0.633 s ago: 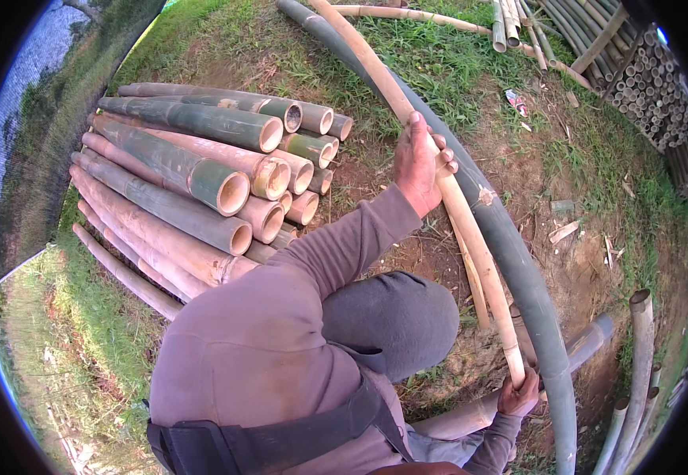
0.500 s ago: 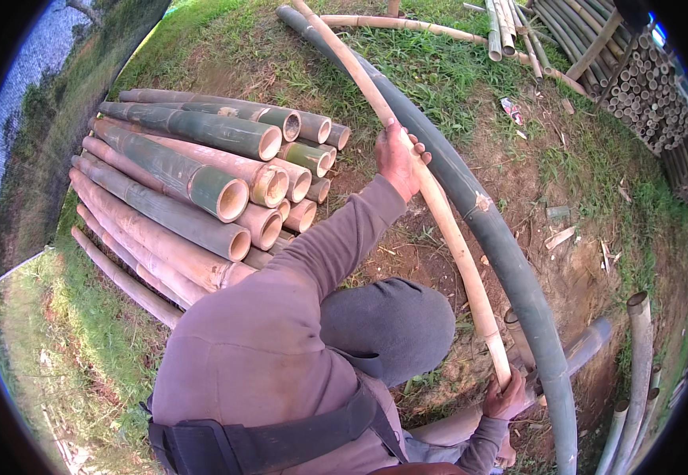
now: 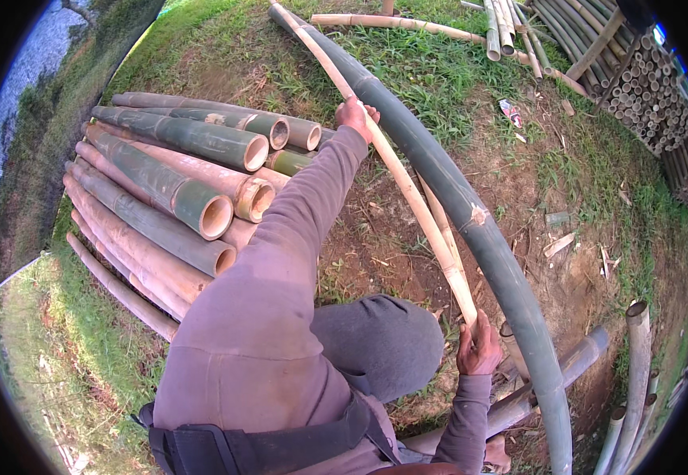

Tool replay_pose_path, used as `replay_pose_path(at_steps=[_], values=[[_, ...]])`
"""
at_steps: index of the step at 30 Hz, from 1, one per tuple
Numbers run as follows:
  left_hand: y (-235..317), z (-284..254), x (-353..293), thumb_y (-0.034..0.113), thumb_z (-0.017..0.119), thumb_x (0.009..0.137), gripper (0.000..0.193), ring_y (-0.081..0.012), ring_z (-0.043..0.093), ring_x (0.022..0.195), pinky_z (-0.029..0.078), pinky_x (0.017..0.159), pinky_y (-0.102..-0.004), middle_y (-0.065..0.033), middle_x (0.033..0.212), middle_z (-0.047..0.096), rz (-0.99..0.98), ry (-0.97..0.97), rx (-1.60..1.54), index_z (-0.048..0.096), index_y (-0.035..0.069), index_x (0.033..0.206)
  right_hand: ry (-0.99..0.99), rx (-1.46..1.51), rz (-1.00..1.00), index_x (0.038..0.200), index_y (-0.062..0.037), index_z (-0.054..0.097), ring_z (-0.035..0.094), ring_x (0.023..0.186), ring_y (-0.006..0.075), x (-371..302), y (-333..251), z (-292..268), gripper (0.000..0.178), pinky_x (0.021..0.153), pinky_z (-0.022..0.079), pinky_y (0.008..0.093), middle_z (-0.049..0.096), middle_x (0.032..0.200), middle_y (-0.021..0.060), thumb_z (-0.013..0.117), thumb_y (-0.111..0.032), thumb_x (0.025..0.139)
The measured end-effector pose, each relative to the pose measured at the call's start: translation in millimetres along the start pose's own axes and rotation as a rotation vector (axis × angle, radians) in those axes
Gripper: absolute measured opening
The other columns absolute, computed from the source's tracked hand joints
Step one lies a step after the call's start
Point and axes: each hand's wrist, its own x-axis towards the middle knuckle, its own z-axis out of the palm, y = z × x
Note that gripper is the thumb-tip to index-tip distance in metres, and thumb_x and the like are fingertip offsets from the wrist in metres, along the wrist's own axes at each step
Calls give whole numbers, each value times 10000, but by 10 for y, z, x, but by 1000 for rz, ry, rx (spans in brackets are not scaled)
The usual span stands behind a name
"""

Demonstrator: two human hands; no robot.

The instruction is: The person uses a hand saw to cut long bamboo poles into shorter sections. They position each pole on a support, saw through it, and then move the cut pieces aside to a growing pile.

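A long, thin, pale bamboo pole [image 3: 407, 186] runs from the far upper left down toward my right, held in both hands. Well along its length, my left hand [image 3: 356, 119] is wrapped round it, arm stretched out. My right hand [image 3: 478, 344] is closed about the pole's near end, which the fingers partly cover. Just right of it lies a thick dark green bamboo pole [image 3: 486, 226]. A second pale bamboo length [image 3: 440, 222] shows in the gap between them. My bent knee [image 3: 383, 344] is left of the held pole's near end.
Thick cut bamboo lengths [image 3: 178, 194] are piled at left, open ends facing me. A bundle of thin bamboo [image 3: 648, 95] is stacked at far right. Short upright bamboo pieces [image 3: 636, 356] stand at near right. Another bamboo pole [image 3: 573, 360] passes beneath the green one.
Both hands have shifted up and to the left with the held pole. My left arm is straighter now. The second pale length has come into view beneath.
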Motion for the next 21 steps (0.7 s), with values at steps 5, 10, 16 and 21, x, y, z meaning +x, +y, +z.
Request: replay_pose_path(at_steps=[5, 10, 16, 21], values=[[157, -55, 437, 331, 475, 1137, 285, -227, 636, 684, 613, 682, -429, -102, 836, 582, -8, 53, 0, 510, 56, 1074, -15, 63, 27, 1359, -50, 689, 713, 754, 385, 263, -204, 139, 480, 650, 551, 484, 699, 931, 179, 809, -260, 945], [148, -130, 589, 319, 477, 1139, 264, -226, 638, 698, 600, 654, -411, -106, 889, 584, -18, 52, 8, 496, 56, 1121, 0, 69, 18, 1354, -55, 695, 710, 740, 381, 335, -254, 131, 474, 640, 547, 483, 694, 907, 175, 808, -266, 946], [112, -78, 480, 296, 472, 1143, 236, -220, 618, 663, 568, 602, -398, -96, 879, 565, 6, 40, -6, 490, 61, 1127, -84, 29, 94, 1365, -50, 698, 721, 788, 389, 379, -318, 38, 458, 698, 566, 469, 719, 951, 214, 802, -230, 957], [95, -80, 541, 288, 450, 1150, 247, -230, 627, 681, 569, 611, -403, -123, 875, 576, -1, 46, 2, 487, 45, 1125, -30, 25, 38, 1370, -70, 701, 718, 754, 374, 368, -249, 59, 476, 670, 559, 473, 701, 906, 184, 814, -243, 941]])
